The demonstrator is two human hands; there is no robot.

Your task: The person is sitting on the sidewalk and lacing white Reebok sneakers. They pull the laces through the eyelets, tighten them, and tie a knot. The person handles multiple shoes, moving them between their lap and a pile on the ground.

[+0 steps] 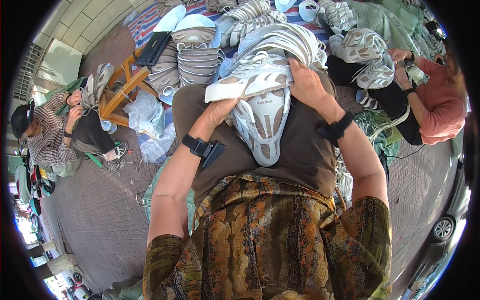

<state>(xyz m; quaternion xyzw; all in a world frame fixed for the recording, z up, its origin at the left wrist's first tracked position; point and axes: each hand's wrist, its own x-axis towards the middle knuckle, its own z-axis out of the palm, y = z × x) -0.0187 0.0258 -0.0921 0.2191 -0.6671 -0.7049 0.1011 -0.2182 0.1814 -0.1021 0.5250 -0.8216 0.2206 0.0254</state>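
A stack of white, grey and brown shoe uppers (272, 45) lies across my lap, its near end pointing toward me. The lowest visible shoe upper (265, 132) rests toe down between my thighs. Over it, a laced shoe upper (255, 77) is turned sideways, its pale edge toward the left. My right hand (306, 85) is closed on the right side of this sideways upper, fingers partly hidden behind it. My left hand (222, 111) reaches under its left end; the fingers are hidden beneath it. A black band sits on each wrist.
More stacked uppers (197, 65) stand ahead to the left, beside a wooden stool (127, 92) and clear plastic bags (145, 115). A person at left (52, 125) and another at right (437, 100) handle uppers. A striped sheet (145, 27) covers ground ahead. A car (445, 225) stands right.
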